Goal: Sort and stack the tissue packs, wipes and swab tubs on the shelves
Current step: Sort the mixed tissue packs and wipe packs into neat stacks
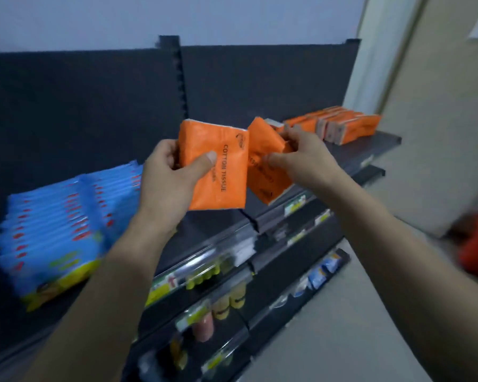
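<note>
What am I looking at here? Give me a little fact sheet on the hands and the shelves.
Left hand: grips an orange tissue pack, thumb on front
Right hand: pinches a second orange pack, tilted
Top shelf, right: row of orange packs
Top shelf, left: stack of blue packs
Lower shelves: small yellow and pink containers, blurred

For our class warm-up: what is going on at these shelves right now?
A person holds an orange tissue pack in each hand above the shelf. The left hand grips the pack marked COTTON TISSUE; the right hand pinches a second pack. More orange packs lie on the shelf at right, blue packs at left.
</note>
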`<state>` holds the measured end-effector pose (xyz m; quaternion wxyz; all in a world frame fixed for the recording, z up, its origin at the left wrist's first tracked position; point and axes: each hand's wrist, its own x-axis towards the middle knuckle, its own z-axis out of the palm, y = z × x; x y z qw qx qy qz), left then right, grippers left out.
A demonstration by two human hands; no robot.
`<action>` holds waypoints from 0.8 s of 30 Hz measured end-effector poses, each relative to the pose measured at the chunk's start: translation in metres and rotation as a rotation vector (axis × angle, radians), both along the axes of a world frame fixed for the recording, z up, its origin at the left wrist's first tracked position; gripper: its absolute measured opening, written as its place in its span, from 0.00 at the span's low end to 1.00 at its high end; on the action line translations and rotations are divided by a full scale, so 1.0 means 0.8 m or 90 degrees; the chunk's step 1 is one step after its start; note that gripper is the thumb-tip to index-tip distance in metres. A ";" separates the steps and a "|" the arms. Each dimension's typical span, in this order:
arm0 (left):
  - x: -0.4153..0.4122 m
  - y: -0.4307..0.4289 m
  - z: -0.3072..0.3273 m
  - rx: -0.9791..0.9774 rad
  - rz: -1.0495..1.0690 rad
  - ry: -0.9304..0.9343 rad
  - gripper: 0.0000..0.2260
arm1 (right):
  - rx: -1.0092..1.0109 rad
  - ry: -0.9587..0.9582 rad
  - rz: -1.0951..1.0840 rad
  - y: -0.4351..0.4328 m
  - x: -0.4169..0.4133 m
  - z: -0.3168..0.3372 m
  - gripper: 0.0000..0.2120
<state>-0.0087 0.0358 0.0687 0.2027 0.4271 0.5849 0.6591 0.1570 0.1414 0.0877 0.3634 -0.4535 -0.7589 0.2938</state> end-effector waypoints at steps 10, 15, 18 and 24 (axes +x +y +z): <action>0.208 0.218 -0.028 -0.064 -0.183 0.033 0.16 | -0.030 -0.049 -0.147 0.180 0.235 -0.032 0.15; 0.252 0.290 -0.038 -0.098 -0.206 0.061 0.20 | -0.047 -0.036 -0.174 0.244 0.289 -0.048 0.16; 0.271 0.337 -0.044 -0.116 -0.225 0.064 0.19 | -0.062 -0.025 -0.186 0.281 0.313 -0.056 0.16; 0.305 0.441 -0.052 -0.109 -0.264 0.051 0.18 | -0.071 -0.025 -0.209 0.374 0.347 -0.059 0.14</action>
